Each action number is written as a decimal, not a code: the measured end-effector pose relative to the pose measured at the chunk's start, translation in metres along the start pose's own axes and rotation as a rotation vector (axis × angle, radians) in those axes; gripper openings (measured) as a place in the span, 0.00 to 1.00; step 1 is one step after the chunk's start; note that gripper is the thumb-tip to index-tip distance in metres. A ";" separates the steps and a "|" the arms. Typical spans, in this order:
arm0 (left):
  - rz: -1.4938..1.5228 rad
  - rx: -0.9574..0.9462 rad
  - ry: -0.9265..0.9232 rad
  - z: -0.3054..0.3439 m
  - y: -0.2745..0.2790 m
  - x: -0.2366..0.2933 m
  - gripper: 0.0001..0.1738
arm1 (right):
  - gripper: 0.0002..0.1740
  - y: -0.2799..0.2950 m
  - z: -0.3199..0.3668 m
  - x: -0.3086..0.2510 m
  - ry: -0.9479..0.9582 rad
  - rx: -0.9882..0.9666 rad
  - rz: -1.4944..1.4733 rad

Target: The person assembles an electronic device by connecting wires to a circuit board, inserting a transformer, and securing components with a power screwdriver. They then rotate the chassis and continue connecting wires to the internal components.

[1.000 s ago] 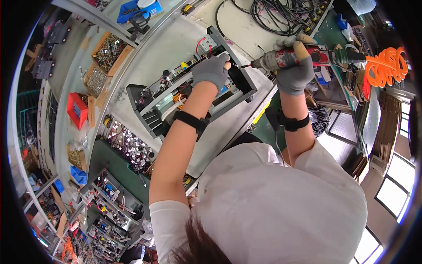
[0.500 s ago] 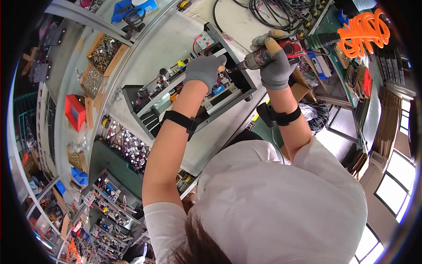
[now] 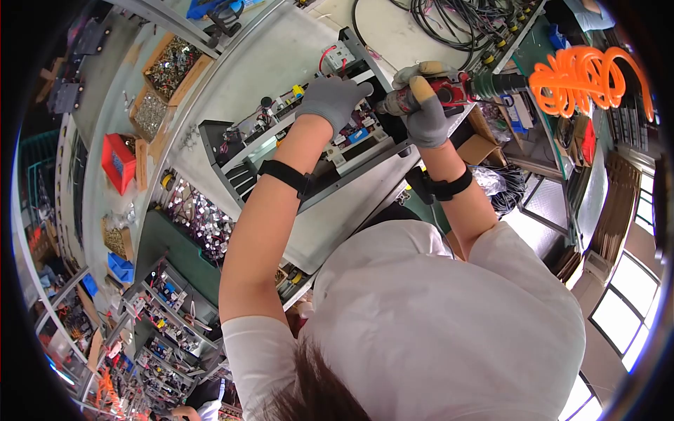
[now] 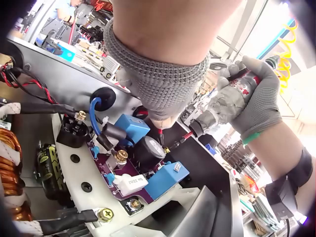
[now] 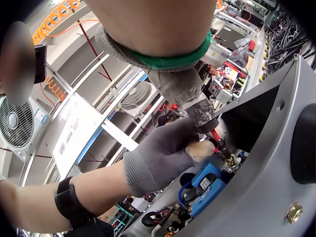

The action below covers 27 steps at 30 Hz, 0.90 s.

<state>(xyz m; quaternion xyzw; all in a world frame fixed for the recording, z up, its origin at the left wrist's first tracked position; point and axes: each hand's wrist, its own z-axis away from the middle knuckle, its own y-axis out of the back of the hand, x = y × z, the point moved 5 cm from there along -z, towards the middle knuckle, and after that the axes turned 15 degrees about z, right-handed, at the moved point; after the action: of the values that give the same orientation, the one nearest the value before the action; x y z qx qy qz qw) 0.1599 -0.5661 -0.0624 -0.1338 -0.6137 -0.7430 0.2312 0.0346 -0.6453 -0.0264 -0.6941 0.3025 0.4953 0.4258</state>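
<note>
My gloved right hand grips a red and grey power screwdriver, wrapped in worn tape, at the right end of a grey metal chassis. In the left wrist view its red-sleeved bit points into the chassis, with a brass screw at its tip. My gloved left hand reaches over the chassis; its fingertips pinch a red-sleeved wire beside the bit. Below them lies a purple circuit board with blue block capacitors and a black round part.
An orange coiled hose trails from the screwdriver. Black cables lie at the back of the bench. Wooden bins of small hardware, a red bin and a pile of white connectors are at the left.
The right hand has brought the screwdriver leftward, its tip now inside the chassis by the left fingers. The left hand has shifted slightly and stays over the chassis.
</note>
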 end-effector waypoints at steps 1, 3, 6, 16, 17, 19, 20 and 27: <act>0.002 0.001 0.002 0.000 0.001 0.001 0.18 | 0.13 0.000 0.000 0.001 0.016 -0.046 0.012; 0.061 -0.024 0.056 -0.002 0.003 -0.001 0.21 | 0.14 -0.004 0.002 -0.001 0.033 -0.096 0.026; -0.027 0.034 0.016 -0.005 0.009 0.003 0.19 | 0.13 -0.012 0.011 -0.005 0.011 -0.082 0.065; -0.038 0.120 0.059 -0.018 0.009 0.010 0.09 | 0.13 -0.031 0.012 -0.018 0.061 -0.146 0.259; -0.034 0.121 0.064 -0.017 0.010 0.010 0.09 | 0.13 -0.033 0.012 -0.019 0.057 -0.152 0.260; 0.008 0.092 0.056 -0.017 0.011 0.009 0.14 | 0.14 -0.035 0.012 -0.015 -0.013 -0.107 0.261; 0.011 0.095 0.063 -0.017 0.011 0.009 0.14 | 0.14 -0.036 0.012 -0.012 -0.015 -0.115 0.261; 0.120 0.089 0.100 -0.018 0.010 0.004 0.16 | 0.17 -0.032 0.008 0.013 0.048 -0.204 0.373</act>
<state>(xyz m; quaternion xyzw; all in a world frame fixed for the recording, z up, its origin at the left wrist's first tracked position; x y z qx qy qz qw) 0.1630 -0.5859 -0.0557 -0.1227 -0.6248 -0.7055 0.3112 0.0626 -0.6232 -0.0307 -0.6773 0.3841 0.5767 0.2472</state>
